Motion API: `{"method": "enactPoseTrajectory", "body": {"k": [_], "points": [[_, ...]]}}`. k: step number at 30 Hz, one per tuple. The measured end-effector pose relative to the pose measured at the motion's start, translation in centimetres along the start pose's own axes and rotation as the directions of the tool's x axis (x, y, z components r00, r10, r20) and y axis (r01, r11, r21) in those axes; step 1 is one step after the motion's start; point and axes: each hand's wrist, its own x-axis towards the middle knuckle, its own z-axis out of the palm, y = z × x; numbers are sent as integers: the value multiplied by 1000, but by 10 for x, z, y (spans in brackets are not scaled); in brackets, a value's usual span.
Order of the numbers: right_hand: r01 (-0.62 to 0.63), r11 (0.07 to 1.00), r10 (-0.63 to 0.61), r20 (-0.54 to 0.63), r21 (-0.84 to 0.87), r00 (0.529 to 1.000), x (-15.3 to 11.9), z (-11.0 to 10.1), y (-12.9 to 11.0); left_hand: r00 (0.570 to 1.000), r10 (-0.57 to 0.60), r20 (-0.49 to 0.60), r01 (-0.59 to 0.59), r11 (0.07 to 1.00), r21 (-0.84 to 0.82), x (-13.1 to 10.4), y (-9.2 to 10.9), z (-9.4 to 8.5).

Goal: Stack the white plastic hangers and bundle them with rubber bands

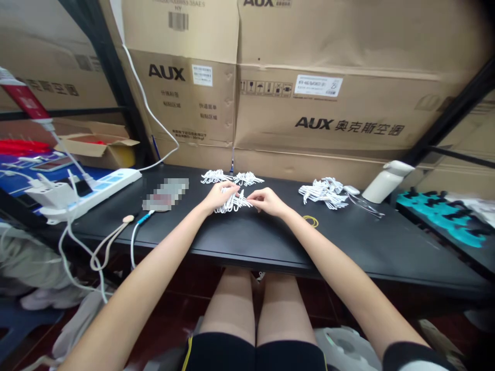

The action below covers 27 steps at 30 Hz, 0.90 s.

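My left hand (219, 197) is closed around one side of a bunch of thin white bent pieces (232, 203) that look like small hooks, low over the black table. At the bunch's right end my right hand (267, 201) pinches with thumb and fingertips, touching the ends of the pieces. Whether a single piece sits in that pinch is too small to tell. Just behind my hands lie a left bundle (213, 176) and a right bundle (247, 179) of the same white pieces. A looser heap of these pieces (324, 193) rests farther right.
Yellow rubber bands (310, 221) lie on the black table (247, 239). A white bottle (386, 181) and glasses (365, 203) are at the right. On the left are a power strip (116, 180), a blurred-out flat object (166, 194) and cables. Cardboard boxes (270, 113) stand behind.
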Motion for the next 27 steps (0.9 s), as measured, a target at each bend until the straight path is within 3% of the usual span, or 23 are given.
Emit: {"method": "enactPoseTrajectory", "body": {"k": [8, 12, 16, 20, 27], "points": [[-36, 991, 35, 11, 131, 999, 2, 5, 2, 1000, 23, -5, -23, 998, 53, -1, 2, 2], [21, 1000, -21, 16, 6, 1000, 0, 4, 0, 998, 63, -5, -61, 988, 142, 0, -2, 4], [122, 980, -133, -56, -159, 990, -2, 6, -8, 997, 65, -36, -56, 977, 207, 1, -8, 6], [141, 970, -162, -94, -200, 982, -4, 12, -11, 997, 63, -37, -55, 981, 185, 1, -9, 6], [54, 998, -50, -90, 44, 995, -1, 15, -5, 997, 73, -29, -70, 994, 88, -1, -3, 6]]}}
